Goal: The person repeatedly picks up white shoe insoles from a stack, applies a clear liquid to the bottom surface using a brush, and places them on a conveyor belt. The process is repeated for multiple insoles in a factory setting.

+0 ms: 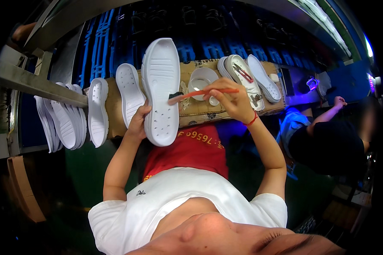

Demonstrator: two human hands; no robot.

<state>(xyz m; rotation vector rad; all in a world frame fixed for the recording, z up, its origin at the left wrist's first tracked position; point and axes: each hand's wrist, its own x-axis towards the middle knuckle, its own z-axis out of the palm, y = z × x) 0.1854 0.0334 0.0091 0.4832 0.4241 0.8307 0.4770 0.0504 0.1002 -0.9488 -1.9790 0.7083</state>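
Observation:
My left hand (140, 121) grips a white shoe sole (161, 112) along its lower left edge. The sole stands nearly upright, its hollow inner side with small holes facing me. A toothbrush-like brush (217, 91) with an orange handle and dark bristles is pinched in my right hand (235, 102). Its head lies over the sole's right edge; whether the bristles touch cannot be seen. Just behind the brush is a white bowl (192, 82) on a cardboard sheet (200, 120). Another white sole (129, 89) leans beside the held one.
More white soles (98, 112) stand in a row at the left. On the right, a sole (242, 74) carries a red-handled tool (245, 75), near another sole (264, 80). A metal bar (38, 87) crosses the left side. Another person (327, 144) sits at the right.

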